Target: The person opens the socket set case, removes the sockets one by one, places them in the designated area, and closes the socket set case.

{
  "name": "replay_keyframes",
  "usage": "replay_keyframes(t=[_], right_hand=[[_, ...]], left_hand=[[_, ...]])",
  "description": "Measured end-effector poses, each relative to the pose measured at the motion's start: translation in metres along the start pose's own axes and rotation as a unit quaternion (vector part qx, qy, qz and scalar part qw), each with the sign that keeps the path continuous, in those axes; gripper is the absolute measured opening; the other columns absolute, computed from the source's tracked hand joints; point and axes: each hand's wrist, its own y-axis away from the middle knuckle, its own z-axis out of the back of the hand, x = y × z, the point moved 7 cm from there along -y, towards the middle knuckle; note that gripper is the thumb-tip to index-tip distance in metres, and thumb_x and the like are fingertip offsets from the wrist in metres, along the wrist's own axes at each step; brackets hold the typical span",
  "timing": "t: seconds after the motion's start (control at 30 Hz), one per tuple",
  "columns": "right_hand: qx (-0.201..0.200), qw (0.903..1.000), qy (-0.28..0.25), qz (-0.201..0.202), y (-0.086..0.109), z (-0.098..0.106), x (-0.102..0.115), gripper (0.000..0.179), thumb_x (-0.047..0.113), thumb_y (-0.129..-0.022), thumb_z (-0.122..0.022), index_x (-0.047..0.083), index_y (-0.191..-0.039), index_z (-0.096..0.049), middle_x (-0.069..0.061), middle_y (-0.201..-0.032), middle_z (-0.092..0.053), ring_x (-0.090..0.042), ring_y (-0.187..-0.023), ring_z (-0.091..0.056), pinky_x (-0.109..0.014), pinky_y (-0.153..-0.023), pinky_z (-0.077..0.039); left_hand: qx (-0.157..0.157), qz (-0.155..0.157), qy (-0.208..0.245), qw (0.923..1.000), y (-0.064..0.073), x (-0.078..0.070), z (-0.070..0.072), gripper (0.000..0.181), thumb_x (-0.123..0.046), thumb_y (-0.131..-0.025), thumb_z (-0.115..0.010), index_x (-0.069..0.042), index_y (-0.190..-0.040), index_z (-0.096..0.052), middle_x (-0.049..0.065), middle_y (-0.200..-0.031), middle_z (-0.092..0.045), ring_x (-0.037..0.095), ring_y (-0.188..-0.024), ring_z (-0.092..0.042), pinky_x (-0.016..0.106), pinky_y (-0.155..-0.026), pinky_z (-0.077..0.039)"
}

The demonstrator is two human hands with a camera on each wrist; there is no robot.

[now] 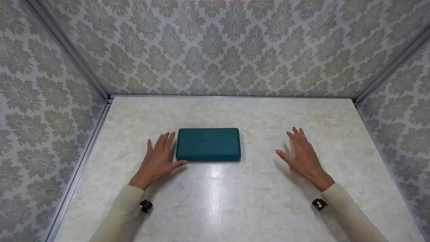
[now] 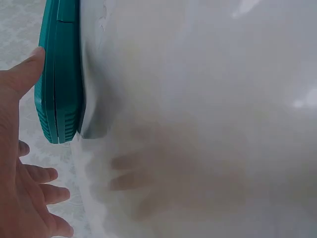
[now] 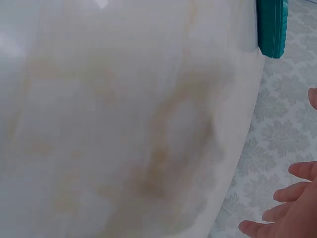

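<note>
A flat teal plastic case point(image 1: 208, 144) with rounded edges lies closed on the pale marbled table, left of the middle. In the left wrist view the case point(image 2: 67, 74) shows a seam along its side and ribbed corners. My left hand point(image 1: 159, 160) is at its left end, fingers spread and thumb at the near left corner. My right hand point(image 1: 304, 158) hovers over the table well to the right of the case, fingers spread, holding nothing. The right wrist view catches one end of the case point(image 3: 272, 27) and the fingers of that hand point(image 3: 290, 208).
The marbled table point(image 1: 262, 208) reaches back to a patterned wall point(image 1: 215, 50). Metal rails run along the left edge and up both back corners. A small black wrist device hangs at each sleeve. Glare shines on the table in front of the case.
</note>
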Motion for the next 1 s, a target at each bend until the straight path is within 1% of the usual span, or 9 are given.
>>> replay_keyframes(t=[0.13,0.27,0.43,0.57,0.67,0.77,0.87,0.93,1.0], right_hand=[[-0.014,0.9997,-0.016,0.012,0.002,-0.010,0.014,0.081,0.045,-0.104,-0.077,0.000,-0.165,-0.047,-0.023,-0.176,-0.034,-0.044,-0.167,-0.019,-0.075,-0.127,-0.026],[-0.023,0.9985,-0.035,0.035,0.005,-0.022,0.029,0.075,0.037,-0.103,-0.080,-0.002,-0.161,-0.051,-0.023,-0.172,-0.043,-0.043,-0.164,-0.030,-0.070,-0.127,-0.032],[-0.047,0.9939,-0.041,0.091,0.011,-0.034,0.053,0.065,0.028,-0.100,-0.084,-0.005,-0.152,-0.061,-0.025,-0.158,-0.058,-0.044,-0.151,-0.051,-0.066,-0.121,-0.044],[-0.067,0.9866,-0.052,0.139,0.014,-0.042,0.075,0.056,0.024,-0.097,-0.087,-0.005,-0.142,-0.068,-0.021,-0.144,-0.069,-0.039,-0.135,-0.065,-0.060,-0.113,-0.055],[-0.066,0.9818,-0.069,0.164,0.015,-0.049,0.089,0.052,0.022,-0.096,-0.088,-0.004,-0.138,-0.070,-0.017,-0.137,-0.072,-0.034,-0.129,-0.068,-0.056,-0.108,-0.058],[-0.051,0.9806,-0.083,0.170,0.016,-0.058,0.100,0.050,0.023,-0.097,-0.087,-0.002,-0.137,-0.071,-0.013,-0.135,-0.073,-0.028,-0.127,-0.068,-0.053,-0.107,-0.060],[-0.036,0.9787,-0.099,0.176,0.018,-0.067,0.110,0.048,0.025,-0.099,-0.086,0.000,-0.137,-0.071,-0.011,-0.133,-0.073,-0.024,-0.123,-0.068,-0.050,-0.104,-0.062],[-0.035,0.9746,-0.111,0.191,0.019,-0.072,0.116,0.046,0.023,-0.099,-0.086,-0.001,-0.136,-0.072,-0.012,-0.129,-0.073,-0.024,-0.119,-0.068,-0.048,-0.100,-0.063],[-0.041,0.9676,-0.127,0.214,0.020,-0.076,0.123,0.044,0.019,-0.098,-0.087,-0.002,-0.134,-0.072,-0.015,-0.125,-0.074,-0.026,-0.113,-0.069,-0.046,-0.094,-0.063]], left_hand=[[-0.007,-0.004,0.022,0.9997,-0.001,-0.002,-0.002,0.121,-0.069,-0.091,-0.080,-0.007,-0.177,-0.020,0.026,-0.174,-0.032,0.047,-0.160,-0.033,0.081,-0.127,-0.015],[-0.015,-0.011,0.037,0.9992,-0.002,-0.005,-0.005,0.121,-0.066,-0.091,-0.082,-0.007,-0.177,-0.020,0.025,-0.177,-0.028,0.046,-0.163,-0.028,0.079,-0.129,-0.015],[-0.024,-0.013,0.058,0.9979,-0.003,-0.007,-0.008,0.121,-0.064,-0.091,-0.084,-0.006,-0.176,-0.021,0.023,-0.180,-0.022,0.045,-0.167,-0.019,0.078,-0.129,-0.013],[-0.027,-0.001,0.098,0.9948,-0.006,-0.006,-0.012,0.124,-0.062,-0.090,-0.086,-0.007,-0.177,-0.016,0.021,-0.182,-0.018,0.043,-0.168,-0.017,0.077,-0.130,-0.010],[-0.025,0.014,0.133,0.9907,-0.007,-0.003,-0.016,0.128,-0.061,-0.089,-0.087,-0.009,-0.178,-0.011,0.019,-0.183,-0.014,0.040,-0.169,-0.015,0.075,-0.132,-0.007],[-0.023,0.026,0.162,0.9862,-0.008,0.000,-0.020,0.131,-0.061,-0.089,-0.088,-0.010,-0.178,-0.008,0.017,-0.184,-0.010,0.039,-0.169,-0.012,0.072,-0.133,-0.004],[-0.024,0.030,0.179,0.9830,-0.010,0.000,-0.023,0.132,-0.061,-0.088,-0.089,-0.011,-0.179,-0.006,0.015,-0.185,-0.008,0.037,-0.170,-0.010,0.071,-0.134,-0.002],[-0.025,0.029,0.187,0.9816,-0.010,0.000,-0.024,0.132,-0.059,-0.088,-0.089,-0.012,-0.179,-0.006,0.015,-0.185,-0.007,0.037,-0.170,-0.008,0.070,-0.134,0.000],[-0.026,0.026,0.190,0.9810,-0.012,0.000,-0.025,0.131,-0.057,-0.088,-0.090,-0.011,-0.179,-0.007,0.015,-0.185,-0.007,0.037,-0.170,-0.008,0.069,-0.134,0.001]])
